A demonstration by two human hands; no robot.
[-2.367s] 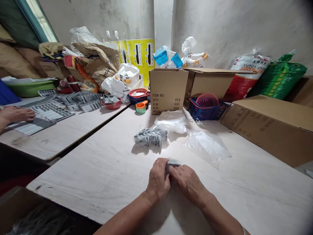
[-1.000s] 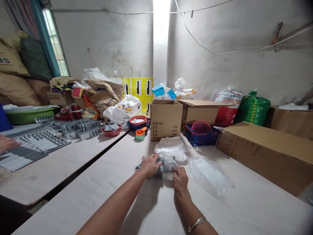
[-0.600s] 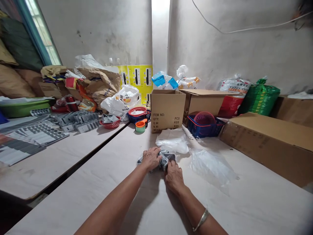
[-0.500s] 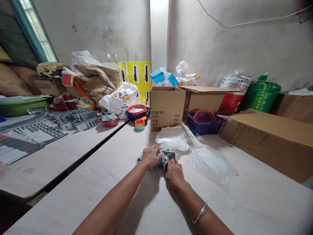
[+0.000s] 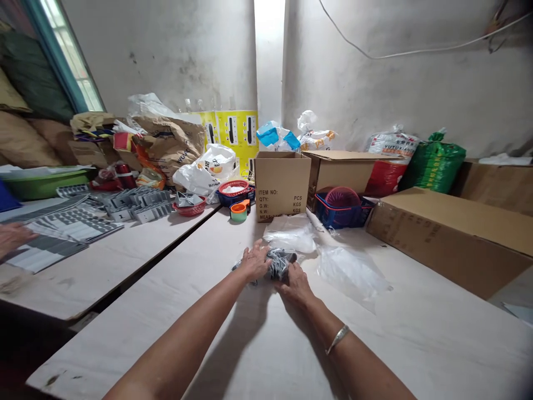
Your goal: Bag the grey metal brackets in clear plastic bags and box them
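Dark items in clear plastic wrapping (image 5: 278, 263) lie on the pale table (image 5: 258, 344), between my hands. My left hand (image 5: 253, 262) rests on the bundle's left part, fingers bent over the plastic. At the right end, my right hand (image 5: 296, 282) curls its fingers round the bundle's edge. Just behind the bundle lies a stack of clear plastic bags (image 5: 290, 233), with another flat bag (image 5: 352, 273) to the right. The undersides of the items and some fingertips are hidden.
An upright carton (image 5: 283, 186) stands behind the bags, beside a blue basket (image 5: 345, 215). A long carton (image 5: 449, 239) lies right. Across a gap, the left table holds grey pieces (image 5: 139, 204) and a red basket (image 5: 190, 207). Another person's hand (image 5: 15, 238) reaches in there.
Another person's hand has appeared at the left edge, over the printed sheets. My hands remain on the bundle; its dark right end is now more covered. The view has shifted slightly.
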